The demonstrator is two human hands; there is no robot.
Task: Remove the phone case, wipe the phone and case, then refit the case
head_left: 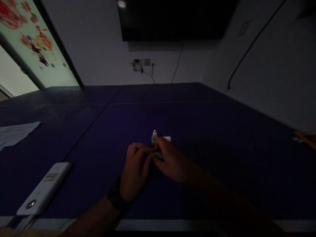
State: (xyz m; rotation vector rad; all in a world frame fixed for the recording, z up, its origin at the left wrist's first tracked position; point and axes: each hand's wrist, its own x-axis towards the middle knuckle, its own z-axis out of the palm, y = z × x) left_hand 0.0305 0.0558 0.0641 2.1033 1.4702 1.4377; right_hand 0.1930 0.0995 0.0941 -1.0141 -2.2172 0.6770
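Note:
My left hand [135,164], with a dark watch on its wrist, is closed on one end of a small, thin, dark object [158,154]. From the other side, the thumb and fingers of my right hand [170,158] pinch the same object. Its kind is hard to tell in the dim light. Just beyond my fingers a small dropper bottle [154,135] with a white cap stands upright. A small white item [167,138] lies beside the bottle, partly hidden by my right hand.
The dark blue table [138,118] has a seam on its left side. A white oblong device [44,189] with a cable lies near the front left edge. Printed paper [18,133] is at the far left. A yellowish item [306,140] sits at the right edge.

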